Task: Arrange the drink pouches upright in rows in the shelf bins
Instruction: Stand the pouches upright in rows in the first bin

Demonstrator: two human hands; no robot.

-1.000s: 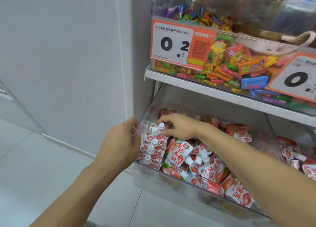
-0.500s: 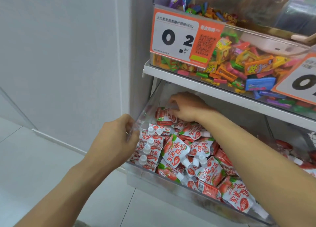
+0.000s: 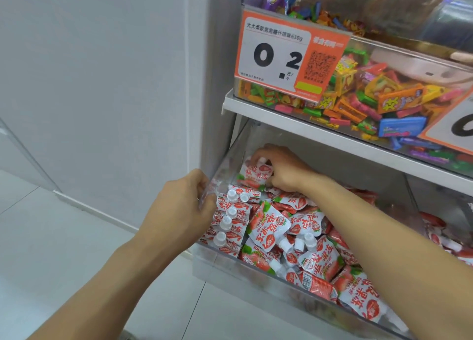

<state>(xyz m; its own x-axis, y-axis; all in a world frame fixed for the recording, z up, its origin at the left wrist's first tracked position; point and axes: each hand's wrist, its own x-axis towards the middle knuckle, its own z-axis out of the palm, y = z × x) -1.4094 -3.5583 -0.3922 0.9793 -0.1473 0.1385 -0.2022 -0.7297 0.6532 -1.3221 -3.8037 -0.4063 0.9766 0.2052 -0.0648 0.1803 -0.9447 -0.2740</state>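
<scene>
Right hand (image 3: 277, 170) was deep in the clear bin (image 3: 231, 158), fingers closed on a strawberry drink pouch (image 3: 254, 172) at the back left corner. Left hand (image 3: 183, 209) was clamped on the bin's left wall; just right of it stood an upright row of pouches (image 3: 230, 222), white caps up. Beyond that row, toward the right forearm, loose pouches (image 3: 317, 260) lay jumbled. Judged soft, light, film slippery; best gripped near the stiff spout. Pouch print: red Chinese characters, not confidently read. Price tag (image 3: 286, 58) above the right hand read "0.2" and "630g".
</scene>
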